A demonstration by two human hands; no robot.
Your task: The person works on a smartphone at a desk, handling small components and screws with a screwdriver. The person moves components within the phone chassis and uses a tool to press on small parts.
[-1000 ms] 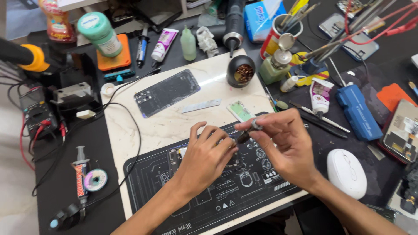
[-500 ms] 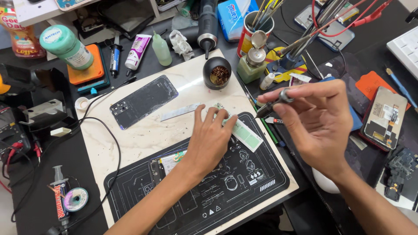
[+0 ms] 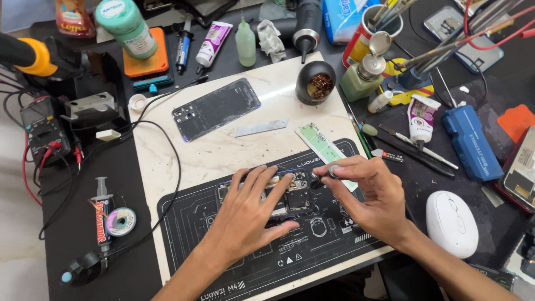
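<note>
My left hand [image 3: 245, 214] lies flat, fingers spread, on an opened phone body [image 3: 295, 192] that rests on the black work mat [image 3: 189, 223]. Only the phone's upper part with its small boards shows past my fingers. My right hand [image 3: 370, 198] pinches a small dark screwdriver [image 3: 326, 171] between thumb and fingers, its tip pointing down at the phone's top right corner. A pale green strip [image 3: 320, 146] lies just behind the right hand.
A phone back cover [image 3: 214, 108] and a thin metal strip [image 3: 261, 127] lie on the white slab [image 3: 184, 156]. Behind stand a black brass-wool holder [image 3: 315, 83], bottles and tool cups. A white mouse [image 3: 450, 223] sits right; cables and a solder reel [image 3: 120, 221] sit left.
My right hand has come down from the raised spot at the right to the phone with the screwdriver. My left hand has shifted down onto the phone body.
</note>
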